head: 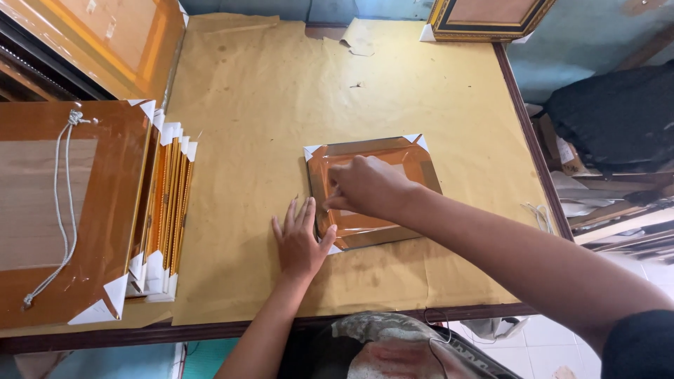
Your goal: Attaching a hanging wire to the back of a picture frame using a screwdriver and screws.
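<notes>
Paper (295, 91) of a yellow-brown colour covers the whole table (523, 119), creased and torn at its far edge. At the left, a large wrapped frame (105, 210) with a white hanging cord (62, 210) is laid flat, and beside it a stack of gilt frames (168, 210) with white corner guards is stood on edge. A dark, gold-edged frame (484, 17) is partly seen at the far side.

Near the middle of the table, a small frame wrapped in orange film (393, 158) is laid flat, its white corner guards showing at the far corners. The left hand (300, 242) is spread open and pressed flat on the paper, its thumb touching the frame's near left corner. The right hand (365, 186) is laid over the frame, its fingers bunched together at the left edge; whether film or tape is pinched there cannot be told.

For the step to be done well, the frame would best be kept from sliding by steady pressure of the flat hand, while the film at the edge is drawn taut and smoothed down without wrinkles. Care would be needed that the near corner guard is not knocked loose.
</notes>
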